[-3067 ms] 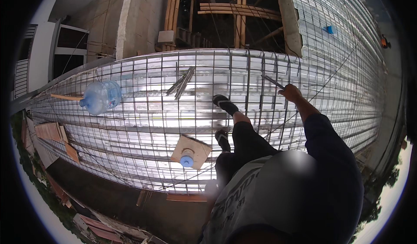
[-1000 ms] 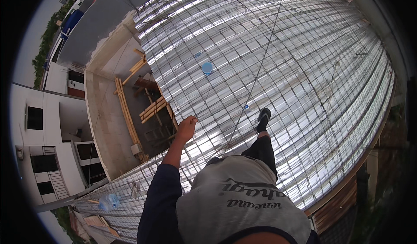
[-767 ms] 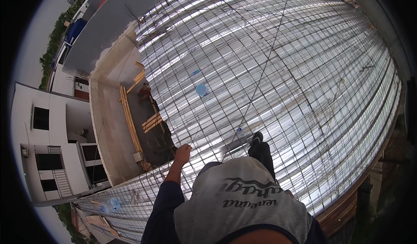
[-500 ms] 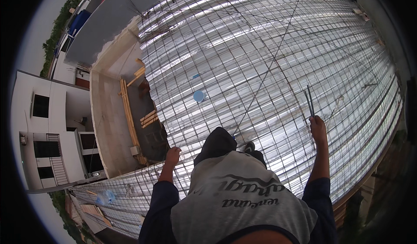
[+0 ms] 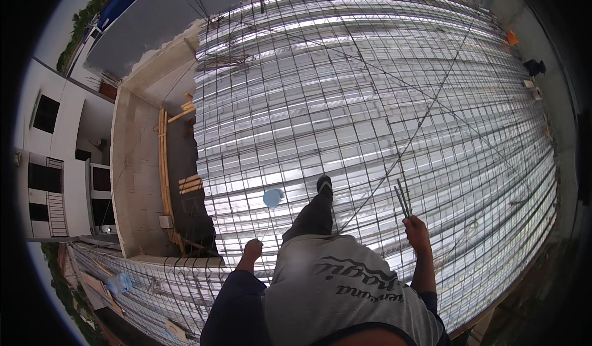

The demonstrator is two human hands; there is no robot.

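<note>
My right hand [image 5: 416,230] is closed round a few thin steel rods [image 5: 403,198], which stick up from the fist and fan slightly apart. My left hand [image 5: 251,249] hangs low on the left with its fingers curled; what it holds, if anything, is hidden. Below both hands spreads a grid of rebar [image 5: 345,115] over shiny ribbed metal decking [image 5: 290,127]. One dark shoe [image 5: 324,184] is planted ahead of me on the grid. A light blue round container [image 5: 272,198] sits on the decking beyond my left hand.
An opening edged by a pale block wall [image 5: 131,186] lies left, with wooden poles [image 5: 163,161] in it. Longer bars cross the mesh diagonally. A clear blue-tinted bottle [image 5: 120,283] lies lower left. Orange [image 5: 512,38] and dark [image 5: 534,68] items sit by the far right wall.
I have stepped forward, one leg now stretched ahead. The blue container is nearer. My right hand, still on the rods, has come lower and inward; the left hand is lower too.
</note>
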